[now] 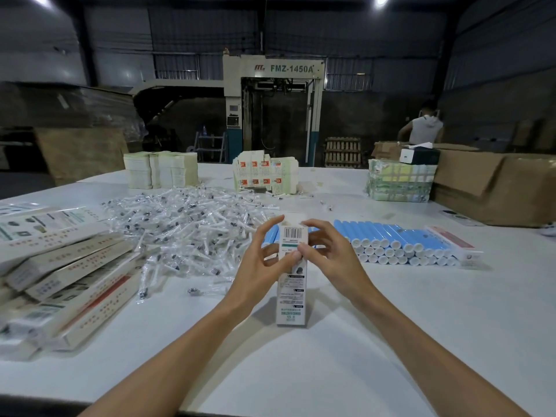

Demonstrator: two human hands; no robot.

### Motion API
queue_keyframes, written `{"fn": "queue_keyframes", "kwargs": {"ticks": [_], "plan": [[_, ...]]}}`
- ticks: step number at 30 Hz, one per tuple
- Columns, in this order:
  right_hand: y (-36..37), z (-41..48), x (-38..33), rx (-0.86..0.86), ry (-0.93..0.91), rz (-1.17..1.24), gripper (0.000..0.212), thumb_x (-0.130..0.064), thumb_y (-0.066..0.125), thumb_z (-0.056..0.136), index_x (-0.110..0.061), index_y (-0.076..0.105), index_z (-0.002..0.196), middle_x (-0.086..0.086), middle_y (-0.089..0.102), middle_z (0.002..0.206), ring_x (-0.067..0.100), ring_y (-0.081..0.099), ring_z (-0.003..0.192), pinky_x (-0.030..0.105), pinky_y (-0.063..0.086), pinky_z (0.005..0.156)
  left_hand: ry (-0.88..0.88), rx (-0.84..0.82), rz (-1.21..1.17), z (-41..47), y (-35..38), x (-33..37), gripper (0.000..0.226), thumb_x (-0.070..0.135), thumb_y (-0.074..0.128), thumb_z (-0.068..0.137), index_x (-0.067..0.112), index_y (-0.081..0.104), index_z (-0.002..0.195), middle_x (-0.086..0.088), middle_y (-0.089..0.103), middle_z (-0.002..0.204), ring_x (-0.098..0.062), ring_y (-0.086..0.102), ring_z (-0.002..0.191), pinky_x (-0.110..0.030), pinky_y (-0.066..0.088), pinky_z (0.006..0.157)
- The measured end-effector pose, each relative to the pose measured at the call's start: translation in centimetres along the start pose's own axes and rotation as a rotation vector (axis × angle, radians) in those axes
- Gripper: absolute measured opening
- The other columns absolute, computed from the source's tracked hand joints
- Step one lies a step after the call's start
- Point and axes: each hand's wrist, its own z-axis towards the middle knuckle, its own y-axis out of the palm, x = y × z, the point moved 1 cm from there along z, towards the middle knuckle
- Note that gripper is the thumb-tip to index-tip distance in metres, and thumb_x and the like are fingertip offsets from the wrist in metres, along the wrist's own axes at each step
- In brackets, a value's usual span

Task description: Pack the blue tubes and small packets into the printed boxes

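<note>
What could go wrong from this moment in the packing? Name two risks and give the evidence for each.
1. The printed box stands on its narrow end, held only near the top by the left hand and right hand; it could tip.
2. The blue tubes lie stacked close behind; a knock might roll them.

"FMZ-1450A" is lettered in dark capitals on the pale header panel of the machine (pixel 288 68) at the back of the hall, and a small red logo is set just left of it, its letters not legible. A barcode (pixel 292 233) is printed near the top of the upright printed box (pixel 291 296); the small print below it, turned upside down, is too blurred to be read. Red characters are carried on the stacked boxes (pixel 75 266) at the left, none decipherable.
</note>
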Motion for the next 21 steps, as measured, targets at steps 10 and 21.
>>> {"fn": "queue_keyframes", "kwargs": {"ticks": [10,21], "plan": [[-1.6,-0.2,-0.1,-0.123,0.012,0.029,0.025,-0.027,0.070,0.101,-0.028,0.063,0.125,0.004,0.075,0.115,0.025,0.070,0.112,0.044,0.054,0.103,-0.003,-0.026,0.097,0.7,-0.2,-0.3,0.055,0.031,0.089,0.089,0.037,0.065,0.139,-0.001,0.080,0.116,-0.028,0.079,0.099,-0.039,0.066,0.083],[-2.1,1.8,-1.1,0.024,0.085,0.028,0.012,-0.018,0.061,0.106,-0.021,0.065,0.117,0.010,0.078,0.087,0.023,0.072,0.077,0.037,0.059,0.071,-0.073,-0.101,0.102,0.6,-0.1,-0.5,0.056,0.042,0.090,0.084,0.048,0.064,0.133,0.000,0.081,0.118,-0.026,0.078,0.105,-0.046,0.066,0.090]]}}
